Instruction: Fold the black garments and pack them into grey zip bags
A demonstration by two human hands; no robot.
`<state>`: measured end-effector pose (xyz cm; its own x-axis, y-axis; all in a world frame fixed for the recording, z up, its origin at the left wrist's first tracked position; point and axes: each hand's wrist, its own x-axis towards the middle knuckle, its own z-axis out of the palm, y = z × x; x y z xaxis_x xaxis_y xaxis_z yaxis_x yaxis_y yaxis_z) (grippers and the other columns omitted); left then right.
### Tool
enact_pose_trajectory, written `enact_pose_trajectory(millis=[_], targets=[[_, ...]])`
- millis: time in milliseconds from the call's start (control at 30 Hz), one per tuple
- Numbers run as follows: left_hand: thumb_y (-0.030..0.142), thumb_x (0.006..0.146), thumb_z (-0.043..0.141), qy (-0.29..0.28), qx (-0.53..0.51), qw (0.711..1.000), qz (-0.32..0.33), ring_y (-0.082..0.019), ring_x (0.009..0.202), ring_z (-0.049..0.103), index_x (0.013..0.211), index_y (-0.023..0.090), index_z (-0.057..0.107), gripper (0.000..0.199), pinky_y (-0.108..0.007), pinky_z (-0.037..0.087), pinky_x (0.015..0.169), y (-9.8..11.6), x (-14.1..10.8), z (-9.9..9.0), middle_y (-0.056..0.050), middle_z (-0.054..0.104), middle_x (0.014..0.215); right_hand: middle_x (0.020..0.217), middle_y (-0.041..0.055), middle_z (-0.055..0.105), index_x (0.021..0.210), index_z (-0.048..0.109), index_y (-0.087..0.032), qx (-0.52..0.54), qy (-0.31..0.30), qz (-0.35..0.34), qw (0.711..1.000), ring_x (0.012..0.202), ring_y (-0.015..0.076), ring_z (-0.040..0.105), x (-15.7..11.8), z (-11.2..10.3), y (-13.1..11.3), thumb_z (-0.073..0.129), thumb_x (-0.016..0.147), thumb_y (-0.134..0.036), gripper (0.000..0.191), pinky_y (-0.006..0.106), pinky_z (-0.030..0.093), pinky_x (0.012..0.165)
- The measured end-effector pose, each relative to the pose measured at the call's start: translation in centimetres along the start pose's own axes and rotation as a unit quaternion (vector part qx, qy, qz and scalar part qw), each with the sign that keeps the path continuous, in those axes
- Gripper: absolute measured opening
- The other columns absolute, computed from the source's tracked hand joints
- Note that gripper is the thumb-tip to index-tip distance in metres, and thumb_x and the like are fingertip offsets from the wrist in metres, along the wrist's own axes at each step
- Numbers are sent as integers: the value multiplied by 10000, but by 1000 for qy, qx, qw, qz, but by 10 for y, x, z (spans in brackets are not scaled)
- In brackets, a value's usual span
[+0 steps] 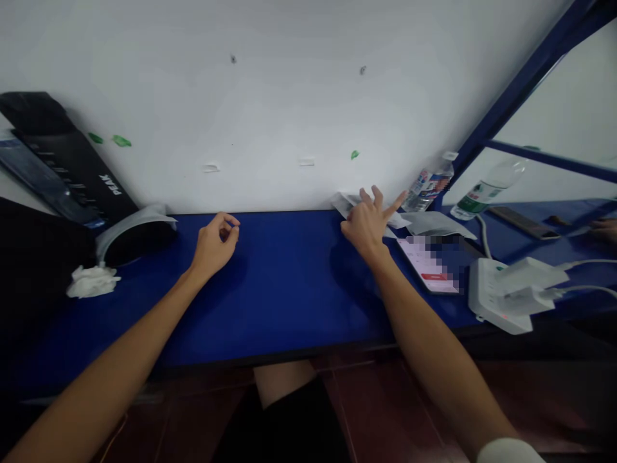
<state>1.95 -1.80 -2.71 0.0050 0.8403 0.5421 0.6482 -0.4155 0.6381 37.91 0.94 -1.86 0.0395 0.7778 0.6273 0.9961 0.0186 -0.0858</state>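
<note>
My left hand (218,243) is over the left part of the blue tabletop (284,283), its fingers curled with thumb and fingertips close together; nothing shows in it. Farther right, my right hand (369,222) has its fingers spread and holds nothing. It is nearest to a crumpled translucent wrapper (344,204) by the wall, which it partly covers. A phone with a lit screen (431,267) lies just right of my right wrist.
A white power strip (501,296) with plugs sits at the right, near two bottles (429,183) (489,190) and a blue frame (482,138). At the left are a black PEAK bag (77,154), crumpled tissue (94,281) and a dark round item with a pale rim (137,235).
</note>
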Motion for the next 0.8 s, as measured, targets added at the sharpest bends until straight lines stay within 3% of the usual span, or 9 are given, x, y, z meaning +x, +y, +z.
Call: enact_pose_trajectory(millis=[100, 167, 300, 400, 500, 667, 733, 800], targets=[[246, 941, 645, -12, 20, 1000, 12, -177, 682, 629, 1042, 228, 657, 103, -347, 534, 765, -2, 0, 1, 18, 687, 744, 1596, 132, 616, 918, 823, -219, 70, 29, -52, 996, 1622, 461, 298, 1, -2, -7, 661, 795, -170, 209, 850, -184, 1231], [282, 898, 725, -25, 52, 998, 37, -208, 803, 660, 1110, 228, 664, 227, -397, 558, 853, -3, -2, 2, -25, 736, 914, 1589, 104, 623, 825, 808, -236, 131, 28, -108, 985, 1601, 457, 336, -1, -2, -17, 696, 798, -187, 125, 826, -132, 1271], [436, 843, 849, -61, 119, 988, 79, -342, 1252, 650, 1398, 271, 622, 622, -579, 483, 1142, 0, -5, -3, -115, 658, 1433, 1580, 27, 641, 785, 828, -277, 278, -36, -254, 926, 1540, 395, 448, -11, 3, -41, 748, 811, -219, 103, 716, 103, 1342], [604, 1005, 654, -131, 112, 980, 98, -366, 1488, 523, 1549, 336, 540, 617, -624, 373, 1257, 6, -5, -10, -93, 576, 1596, 1607, 29, 620, 864, 872, -294, 353, -112, -299, 879, 1517, 380, 466, -21, 8, -53, 762, 847, -220, 134, 684, 255, 1299], [652, 1090, 451, -163, 97, 981, 50, -353, 1577, 443, 1609, 335, 490, 609, -613, 306, 1308, 6, -4, -13, -88, 521, 1679, 1651, 29, 571, 905, 888, -306, 394, -180, -307, 848, 1529, 390, 434, -27, 13, -55, 795, 886, -239, 116, 704, 297, 1265], [802, 899, 671, -133, 106, 975, -142, -466, 1555, 446, 1637, 217, 415, 976, -683, 289, 1284, -7, -2, -7, -222, 581, 1606, 1724, 1, 479, 946, 899, -325, 435, -233, -318, 809, 1579, 372, 367, -24, 16, -49, 858, 904, -299, 64, 679, 253, 1317], [795, 858, 728, -122, 83, 976, -163, -460, 1541, 466, 1597, 237, 434, 971, -698, 273, 1284, -12, -3, -3, -213, 651, 1523, 1698, 17, 517, 998, 901, -314, 445, -246, -328, 796, 1582, 366, 371, -22, 16, -46, 865, 898, -284, 111, 661, 247, 1336], [738, 812, 811, -120, 32, 982, -146, -426, 1488, 536, 1548, 269, 447, 945, -667, 342, 1262, -14, -4, 0, -179, 708, 1423, 1690, 25, 532, 1018, 900, -301, 442, -252, -332, 794, 1593, 371, 373, -21, 15, -44, 860, 892, -249, 142, 665, 231, 1347]])
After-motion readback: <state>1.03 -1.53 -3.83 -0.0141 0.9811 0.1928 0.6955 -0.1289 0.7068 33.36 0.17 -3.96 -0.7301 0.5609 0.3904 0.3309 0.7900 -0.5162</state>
